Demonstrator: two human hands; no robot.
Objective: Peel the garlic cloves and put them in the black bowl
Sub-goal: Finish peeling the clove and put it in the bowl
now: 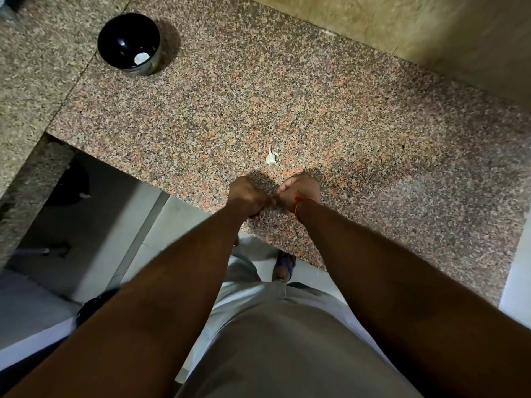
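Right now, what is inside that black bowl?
One pale piece, probably a peeled garlic clove, lies against the near inner wall of the black bowl. The rest looks bare, though the dark glossy inside could hide small bits.

Your single head-worn wide-angle view looks steeply down over both forearms onto the speckled pink granite counter (316,116), close above where your hands meet; its far wall lies beyond that meeting point.

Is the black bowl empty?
No, the black bowl has one small white piece lying inside it, near the rim.
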